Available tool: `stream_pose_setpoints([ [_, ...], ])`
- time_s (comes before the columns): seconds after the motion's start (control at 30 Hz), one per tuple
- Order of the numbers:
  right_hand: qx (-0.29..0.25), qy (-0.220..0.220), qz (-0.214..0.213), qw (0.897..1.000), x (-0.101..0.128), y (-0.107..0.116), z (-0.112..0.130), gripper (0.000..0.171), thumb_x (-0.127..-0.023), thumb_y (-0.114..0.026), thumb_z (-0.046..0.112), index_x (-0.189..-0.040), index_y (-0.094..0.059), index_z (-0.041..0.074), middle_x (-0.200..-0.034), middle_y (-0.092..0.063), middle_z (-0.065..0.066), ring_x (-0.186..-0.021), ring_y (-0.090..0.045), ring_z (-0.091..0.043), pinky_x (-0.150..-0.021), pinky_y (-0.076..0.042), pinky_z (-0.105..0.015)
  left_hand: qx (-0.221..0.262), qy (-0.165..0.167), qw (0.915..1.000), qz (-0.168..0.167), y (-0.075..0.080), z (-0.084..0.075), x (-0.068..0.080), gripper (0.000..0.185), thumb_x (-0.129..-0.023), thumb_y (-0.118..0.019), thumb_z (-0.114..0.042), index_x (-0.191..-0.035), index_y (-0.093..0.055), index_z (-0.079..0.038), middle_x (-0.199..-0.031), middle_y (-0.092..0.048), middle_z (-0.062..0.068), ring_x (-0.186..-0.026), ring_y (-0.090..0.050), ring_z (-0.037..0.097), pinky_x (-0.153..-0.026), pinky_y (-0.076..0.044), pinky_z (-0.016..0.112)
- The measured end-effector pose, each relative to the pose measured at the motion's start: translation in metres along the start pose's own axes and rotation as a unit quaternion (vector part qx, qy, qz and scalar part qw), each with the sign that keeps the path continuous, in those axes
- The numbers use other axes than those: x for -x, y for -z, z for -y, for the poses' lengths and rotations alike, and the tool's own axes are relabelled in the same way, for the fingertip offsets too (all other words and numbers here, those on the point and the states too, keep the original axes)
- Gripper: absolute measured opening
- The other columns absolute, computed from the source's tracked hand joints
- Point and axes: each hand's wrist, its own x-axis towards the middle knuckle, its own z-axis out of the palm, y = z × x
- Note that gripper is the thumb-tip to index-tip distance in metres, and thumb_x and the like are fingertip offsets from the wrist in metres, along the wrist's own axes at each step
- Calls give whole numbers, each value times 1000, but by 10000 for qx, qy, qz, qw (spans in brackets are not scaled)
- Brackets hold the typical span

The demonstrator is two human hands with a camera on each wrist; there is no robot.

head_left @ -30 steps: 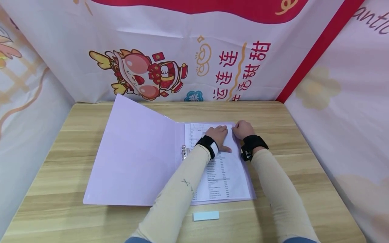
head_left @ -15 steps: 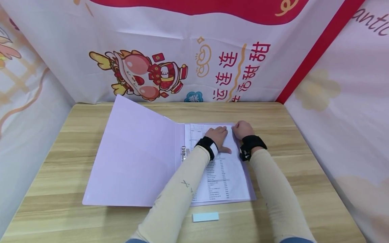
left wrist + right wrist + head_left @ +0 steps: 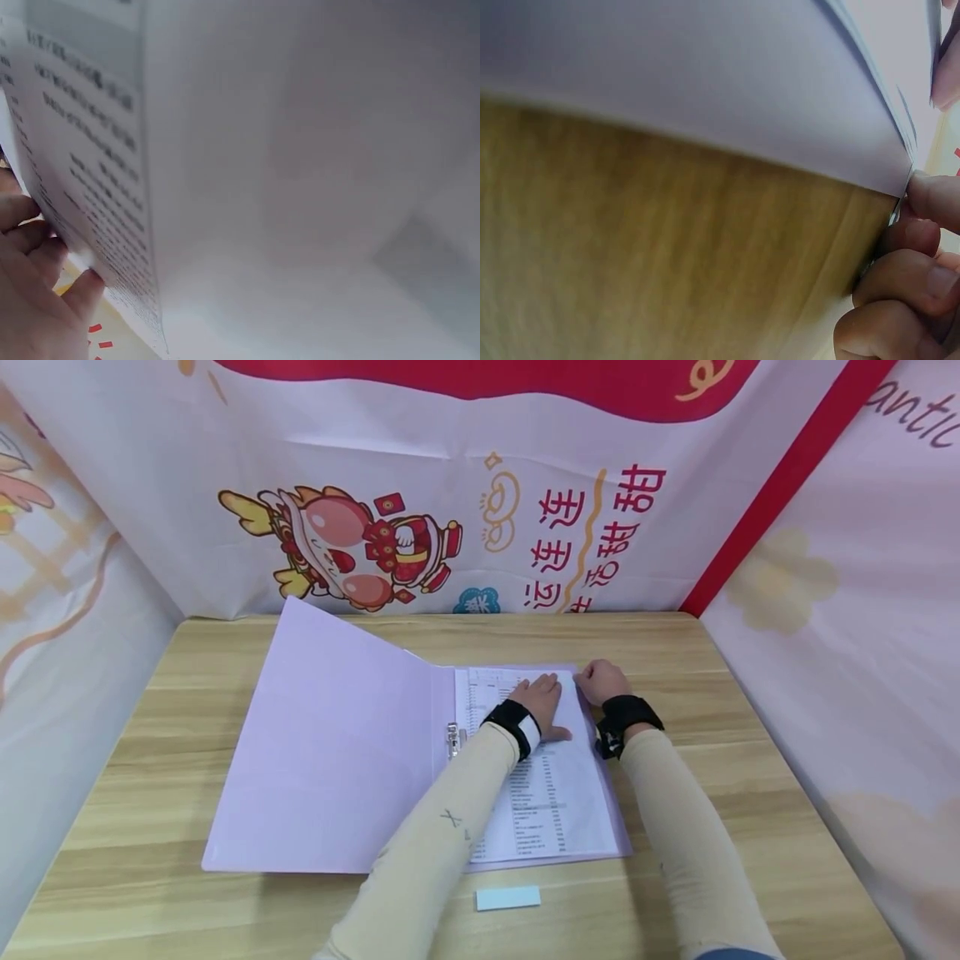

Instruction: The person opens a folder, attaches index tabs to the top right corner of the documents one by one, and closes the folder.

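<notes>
A lilac folder (image 3: 337,760) lies open on the wooden table (image 3: 750,735), its left cover slightly raised. A stack of printed sheets (image 3: 555,793) fills its right half, beside a metal clip (image 3: 453,737) at the spine. My left hand (image 3: 542,697) rests flat on the upper part of the sheets, fingers straight. In the left wrist view its fingers (image 3: 30,247) touch the printed sheet (image 3: 97,150). My right hand (image 3: 598,681) is at the top right corner of the stack, fingers curled. In the right wrist view its thumb and fingers (image 3: 907,277) pinch the corner of the lilac sheet (image 3: 705,75).
A small pale blue strip (image 3: 507,897) lies on the table in front of the folder. Printed banner walls (image 3: 480,510) close the table in at the back and on both sides. Bare wood shows to the right of the folder and along the back.
</notes>
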Motion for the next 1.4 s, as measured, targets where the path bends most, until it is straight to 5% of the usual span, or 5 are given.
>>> stream_pose_setpoints([
  [0.27,-55,160,-25,9999,1,3,1,26,-101,-58,26,-87,-60,4,-84,-60,-10,-82,-58,-29,-74,-45,-36,124,-3,9998,-169,1,0,2,94,-92,-59,-70,-160,-31,-11,-168,-22,8,-155,-18,22,-124,-20,42],
  [0.67,-886,401,-167,9951,25,24,4,29,-105,-54,28,-105,-61,-1,-98,-61,-17,-89,-57,-32,-74,-45,-37,296,-121,9979,-571,30,-10,14,80,-95,-57,-64,-157,-39,-18,-165,-31,8,-151,-30,25,-118,-33,48],
  [1.0,-1457,593,28,9876,60,48,6,41,-108,-47,35,-107,-60,-4,-89,-56,-11,-79,-52,-26,-67,-43,-33,170,-7,9981,-589,67,-26,69,74,-97,-56,-63,-152,-47,-16,-160,-40,9,-142,-43,27,-111,-41,50],
  [1.17,-1895,667,299,9791,82,57,6,42,-109,-46,39,-104,-59,-1,-81,-53,-9,-71,-49,-22,-60,-40,-30,286,-89,9984,-470,61,-41,96,75,-95,-55,-66,-149,-51,-14,-153,-49,10,-135,-51,27,-103,-48,46],
  [1.4,-2156,820,683,9706,116,52,7,48,-108,-48,41,-103,-60,-5,-73,-50,-7,-64,-49,-20,-56,-39,-28,577,-2,9980,-237,34,-54,125,85,-92,-58,-68,-152,-47,-9,-158,-41,14,-143,-42,30,-110,-42,48],
])
